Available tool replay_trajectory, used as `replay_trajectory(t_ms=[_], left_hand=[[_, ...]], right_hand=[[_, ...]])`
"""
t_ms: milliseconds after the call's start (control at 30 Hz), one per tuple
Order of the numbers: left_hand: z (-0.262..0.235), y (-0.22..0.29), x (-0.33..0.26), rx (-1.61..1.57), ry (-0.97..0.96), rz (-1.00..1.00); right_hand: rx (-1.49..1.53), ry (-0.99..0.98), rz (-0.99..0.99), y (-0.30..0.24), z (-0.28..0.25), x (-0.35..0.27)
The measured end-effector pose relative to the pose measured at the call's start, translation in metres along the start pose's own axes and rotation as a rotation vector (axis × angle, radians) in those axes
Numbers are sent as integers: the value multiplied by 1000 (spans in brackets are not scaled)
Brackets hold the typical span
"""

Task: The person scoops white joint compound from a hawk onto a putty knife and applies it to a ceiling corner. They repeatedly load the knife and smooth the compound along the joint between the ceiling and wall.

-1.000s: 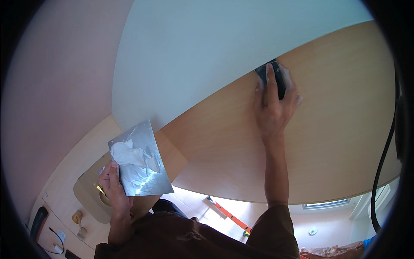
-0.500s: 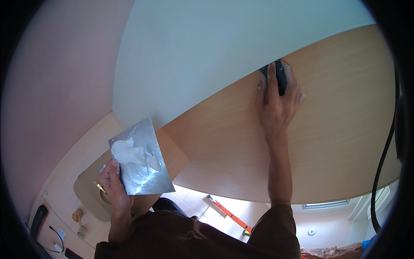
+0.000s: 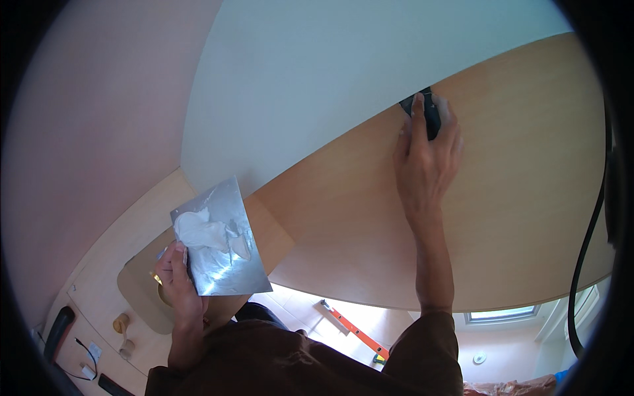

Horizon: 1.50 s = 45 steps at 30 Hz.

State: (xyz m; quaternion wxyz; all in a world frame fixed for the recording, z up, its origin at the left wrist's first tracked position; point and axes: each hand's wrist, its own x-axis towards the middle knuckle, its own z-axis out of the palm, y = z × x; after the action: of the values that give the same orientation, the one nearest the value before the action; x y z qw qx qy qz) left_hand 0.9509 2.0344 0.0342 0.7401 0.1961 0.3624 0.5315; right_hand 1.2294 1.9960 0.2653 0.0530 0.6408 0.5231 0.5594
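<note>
My right hand is closed on a dark putty knife, fingers stretched along its back. The blade end meets the seam where a wood-grain panel borders a pale white surface; the fingers partly hide the tool. At the lower left, my left hand grips a thin square metal plate by its near left edge, thumb on top. A thick smear of white putty lies on that plate. The plate stays apart from the panel seam.
Below the left hand is a wooden surface with a beige recess, a tape roll, a black-handled tool and a thin cable. An orange level appears beneath the panel. A black cable hangs at the right.
The whole view has shifted slightly, so the left hand and plate appear a little further right. My right hand and the putty knife stay at nearly the same spot on the seam.
</note>
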Motion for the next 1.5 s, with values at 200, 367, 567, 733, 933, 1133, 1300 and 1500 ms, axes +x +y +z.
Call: replay_trajectory(t_ms=[200, 367, 567, 733, 933, 1133, 1300, 1500], left_hand=[[-7, 7, 1, -12, -119, 21], [-6, 12, 0, -20, -153, -1], [0, 9, -4, -13, -5, -3], [-4, 9, 0, -20, -84, -15], [-3, 7, 0, -26, -54, -1], [1, 9, 1, -21, -86, -16], [1, 8, 1, -11, -79, 8], [3, 10, -2, -6, -20, 17]], right_hand=[[64, -1, 26, -5, -4, -3], [192, 53, 60, 14, -6, -9], [229, 87, 1, 21, 1, 0], [182, 62, -31, 21, 2, 2], [153, 66, -41, 18, 5, 2], [104, 46, -33, 16, 4, 0], [161, 71, 3, 17, 5, -3], [266, 93, 43, 28, -2, 4]])
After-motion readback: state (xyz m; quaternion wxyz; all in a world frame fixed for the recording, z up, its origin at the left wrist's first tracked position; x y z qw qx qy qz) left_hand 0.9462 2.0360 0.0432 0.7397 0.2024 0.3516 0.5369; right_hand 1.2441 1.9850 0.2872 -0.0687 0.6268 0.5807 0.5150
